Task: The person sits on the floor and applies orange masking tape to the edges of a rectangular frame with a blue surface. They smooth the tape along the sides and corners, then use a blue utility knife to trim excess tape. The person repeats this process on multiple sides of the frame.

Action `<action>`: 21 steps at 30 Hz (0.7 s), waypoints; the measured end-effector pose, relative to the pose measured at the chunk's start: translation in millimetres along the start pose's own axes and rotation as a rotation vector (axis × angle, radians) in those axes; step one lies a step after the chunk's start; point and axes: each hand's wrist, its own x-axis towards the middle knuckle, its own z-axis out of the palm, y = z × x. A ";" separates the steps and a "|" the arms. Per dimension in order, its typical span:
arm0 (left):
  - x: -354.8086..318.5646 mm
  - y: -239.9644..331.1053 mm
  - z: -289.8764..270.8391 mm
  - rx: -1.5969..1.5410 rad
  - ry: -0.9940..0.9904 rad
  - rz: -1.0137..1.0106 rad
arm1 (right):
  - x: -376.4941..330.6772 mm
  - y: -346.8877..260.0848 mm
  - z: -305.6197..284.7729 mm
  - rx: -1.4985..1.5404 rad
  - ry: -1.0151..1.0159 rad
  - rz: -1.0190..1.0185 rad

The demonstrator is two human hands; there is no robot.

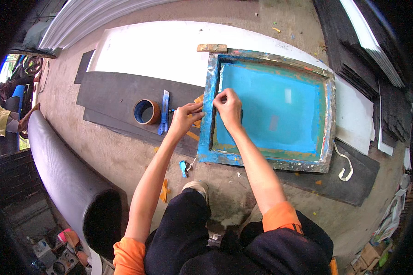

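Observation:
A paint-stained wooden screen-printing frame with blue mesh lies in front of me. My right hand is over its left rail, the fingers curled into a pinch near the rail's inner edge. My left hand is beside the rail's outer edge, its thumb and fingers drawn together at the wood. Whatever either pinch holds is too small or hidden to name. Left of that hand lie a blue-stained flat tool and a roll of brown tape. Bits of orange-brown tape show beneath the left hand.
Dark sheets and a white sheet lie under the frame. A wood block sits at its far left corner. A large dark roll lies at left. Stacked sheets stand at right. A blue scrap lies nearby.

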 end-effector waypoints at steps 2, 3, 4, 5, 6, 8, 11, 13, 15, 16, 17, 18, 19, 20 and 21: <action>-0.2 0.5 3.3 0.045 -0.003 0.011 | 17.9 1.9 -2.6 0.030 0.060 0.103; 0.5 1.1 4.5 0.067 -0.005 0.018 | 23.8 2.3 -5.1 0.045 0.092 0.154; 0.0 2.8 5.3 0.035 -0.008 -0.009 | 24.0 3.6 -7.9 0.032 0.072 0.124; 0.3 4.8 6.2 0.003 -0.013 -0.035 | 23.8 4.9 -11.4 0.017 0.054 0.095; 1.2 7.0 7.8 -0.031 -0.019 -0.060 | 23.2 6.1 -14.8 0.001 0.037 0.066; -0.3 3.3 1.5 0.052 -0.016 -0.093 | 6.7 -4.9 -19.0 0.042 0.015 0.152; -10.8 1.0 -4.9 0.033 0.027 -0.107 | -25.0 -24.2 -24.5 -0.021 -0.035 0.190; -22.2 -9.8 -12.5 -0.054 0.111 -0.101 | -50.8 -45.1 -27.3 -0.011 -0.152 0.184; -28.8 -19.8 -19.4 -0.170 0.210 -0.091 | -76.7 -51.1 -21.5 -0.048 -0.205 0.056; -33.5 -23.1 -24.1 -0.225 0.263 -0.093 | -86.2 -62.9 -16.5 -0.067 -0.261 0.082; -39.4 -14.5 -31.6 -0.179 0.309 -0.065 | -94.7 -72.8 -11.0 -0.110 -0.287 0.024; -43.4 -17.4 -37.6 -0.203 0.340 -0.076 | -100.8 -79.7 -6.7 -0.154 -0.312 -0.034; -48.5 -14.9 -44.8 -0.213 0.363 -0.073 | -104.1 -84.3 -1.4 -0.187 -0.311 -0.076; -53.4 -12.5 -50.2 -0.223 0.384 -0.070 | -108.2 -86.5 3.7 -0.220 -0.309 -0.118; -57.5 -10.2 -53.8 -0.226 0.386 -0.074 | -111.9 -87.9 6.8 -0.254 -0.306 -0.158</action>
